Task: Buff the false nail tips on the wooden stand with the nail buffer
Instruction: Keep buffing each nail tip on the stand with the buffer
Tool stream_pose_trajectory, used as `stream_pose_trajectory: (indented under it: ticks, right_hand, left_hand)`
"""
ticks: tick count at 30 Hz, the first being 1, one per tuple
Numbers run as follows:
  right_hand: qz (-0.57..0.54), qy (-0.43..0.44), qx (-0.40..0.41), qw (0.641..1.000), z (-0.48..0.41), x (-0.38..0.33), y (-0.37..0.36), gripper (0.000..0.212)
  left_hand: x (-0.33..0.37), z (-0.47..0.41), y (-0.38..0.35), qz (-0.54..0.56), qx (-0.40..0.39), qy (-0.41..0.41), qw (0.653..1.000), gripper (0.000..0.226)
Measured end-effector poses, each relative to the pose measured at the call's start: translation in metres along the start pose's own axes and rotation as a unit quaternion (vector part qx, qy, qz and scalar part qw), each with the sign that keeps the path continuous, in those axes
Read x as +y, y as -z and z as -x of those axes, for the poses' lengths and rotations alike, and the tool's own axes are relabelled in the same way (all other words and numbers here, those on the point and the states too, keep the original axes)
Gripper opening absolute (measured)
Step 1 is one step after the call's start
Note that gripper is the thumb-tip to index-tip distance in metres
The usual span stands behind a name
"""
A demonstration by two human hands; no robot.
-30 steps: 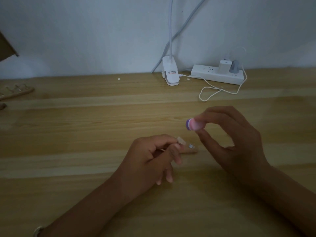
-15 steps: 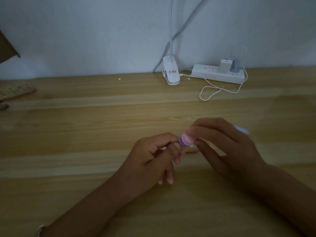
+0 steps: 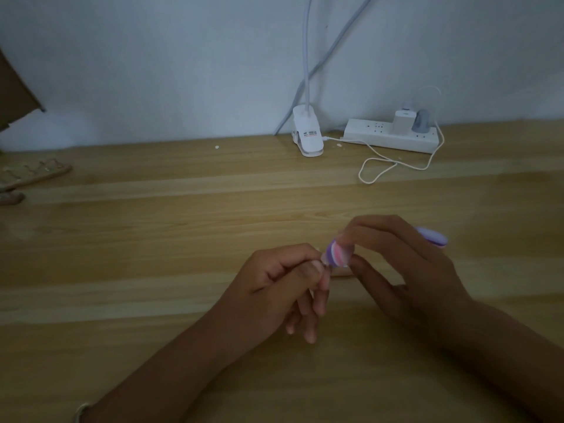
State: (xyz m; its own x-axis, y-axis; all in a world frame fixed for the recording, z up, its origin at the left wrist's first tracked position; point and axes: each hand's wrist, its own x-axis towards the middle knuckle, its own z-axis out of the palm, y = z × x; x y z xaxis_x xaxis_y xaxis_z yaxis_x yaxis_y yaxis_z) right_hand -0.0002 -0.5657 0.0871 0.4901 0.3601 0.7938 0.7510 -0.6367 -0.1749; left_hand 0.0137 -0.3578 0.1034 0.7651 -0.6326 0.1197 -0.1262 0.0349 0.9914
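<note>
At twelve o'clock on the tabletop (image 3: 152, 239) stood a white clip lamp (image 3: 307, 137) — at one o'clock, a power strip (image 3: 375, 137) with a looped white cable (image 3: 361, 172).

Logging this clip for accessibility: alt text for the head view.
The right hand holds a striped nail buffer against a half-hidden false nail tip pinched in the left hand above a table; a power strip lies behind.
</note>
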Motion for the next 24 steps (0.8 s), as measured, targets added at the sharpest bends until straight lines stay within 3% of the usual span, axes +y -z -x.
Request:
stream_pose_trajectory:
  ticks: [6,11,15,21,24]
  right_hand:
    - [-0.011,0.024,0.004,1.000,0.001,-0.005,-0.003,0.015]
    - [0.019,-0.043,0.005,0.999,-0.002,0.007,0.001,0.016]
    - [-0.024,0.015,0.004,1.000,0.003,-0.006,-0.004,0.019]
    - [0.037,-0.030,0.003,0.999,-0.001,0.012,-0.001,0.017]
    - [-0.003,-0.006,0.009,1.000,0.000,0.001,-0.004,0.017]
  left_hand:
    - [-0.001,0.001,0.000,-0.005,-0.014,0.009,1.000,0.025]
    - [-0.002,-0.001,0.000,-0.008,-0.022,0.014,1.000,0.027]
    - [-0.004,0.000,-0.002,-0.001,-0.037,0.023,0.999,0.029]
    - [-0.003,-0.001,0.003,0.068,-0.051,0.030,0.996,0.028]
    - [-0.005,-0.001,0.005,0.100,-0.070,0.039,0.992,0.028]
